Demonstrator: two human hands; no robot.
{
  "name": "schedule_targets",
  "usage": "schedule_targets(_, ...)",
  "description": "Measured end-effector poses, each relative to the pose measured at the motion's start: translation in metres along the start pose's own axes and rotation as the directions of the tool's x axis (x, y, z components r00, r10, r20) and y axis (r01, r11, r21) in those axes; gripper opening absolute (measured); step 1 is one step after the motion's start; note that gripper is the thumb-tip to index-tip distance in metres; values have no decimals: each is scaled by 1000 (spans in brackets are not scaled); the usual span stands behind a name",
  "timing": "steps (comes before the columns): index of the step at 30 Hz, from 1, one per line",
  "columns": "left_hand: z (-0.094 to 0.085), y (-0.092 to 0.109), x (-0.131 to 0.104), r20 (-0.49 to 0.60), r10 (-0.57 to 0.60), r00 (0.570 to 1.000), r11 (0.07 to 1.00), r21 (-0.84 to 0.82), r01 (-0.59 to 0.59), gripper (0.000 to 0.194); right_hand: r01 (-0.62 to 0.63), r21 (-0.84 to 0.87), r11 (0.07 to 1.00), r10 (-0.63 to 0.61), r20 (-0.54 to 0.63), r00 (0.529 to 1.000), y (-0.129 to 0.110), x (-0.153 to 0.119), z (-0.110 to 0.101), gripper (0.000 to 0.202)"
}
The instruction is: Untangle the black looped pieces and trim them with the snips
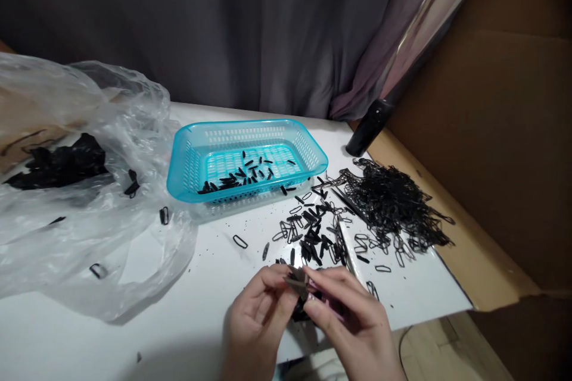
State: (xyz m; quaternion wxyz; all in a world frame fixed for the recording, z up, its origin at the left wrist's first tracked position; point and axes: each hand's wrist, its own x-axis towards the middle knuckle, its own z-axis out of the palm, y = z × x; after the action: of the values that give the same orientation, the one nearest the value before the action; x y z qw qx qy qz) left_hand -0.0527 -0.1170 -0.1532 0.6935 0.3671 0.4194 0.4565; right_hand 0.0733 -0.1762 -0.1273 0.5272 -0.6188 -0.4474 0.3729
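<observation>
Both hands meet at the table's front edge. My left hand (pixel 263 309) is closed, thumb and fingers pinching a small dark piece that is too blurred to make out. Closed around a pink tool (pixel 329 305), my right hand (pixel 348 315) touches the same spot, where a grey-brown flat part (pixel 298 283) shows between the fingertips. Just beyond the hands lie loose small black pieces (pixel 313 244) and thin black loops. Farther back, a blue basket (pixel 248 125) holds several of the small black pieces.
A tangled heap of black loops (pixel 393 202) lies at the right, with a black cylinder (pixel 369 128) behind it. Crumpled clear plastic (pixel 147 256) covers the left of the white table (pixel 214 297), with black material (pixel 71 161) in it. Cardboard (pixel 491 131) stands at the right.
</observation>
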Motion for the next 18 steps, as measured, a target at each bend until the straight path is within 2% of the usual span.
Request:
schedule_targets(7,1,1,0,18,4,1000,1000,14,-4,22,-37,20,999,37,31,999,3,0,2,29)
schedule_targets(9,1,0,0,23,-18,1000,1000,-12,18,24,-27,36,999,27,-16,1000,4,0,2,28)
schedule_targets(13,3,1,1,-23,-65,998,994,-90,62,27,23,58,998,-9,-219,976,2,3,-2,22)
schedule_targets(18,5,3,1,-84,-94,992,980,-186,77,37,64,-34,997,-69,-211,975,-3,3,-10,24)
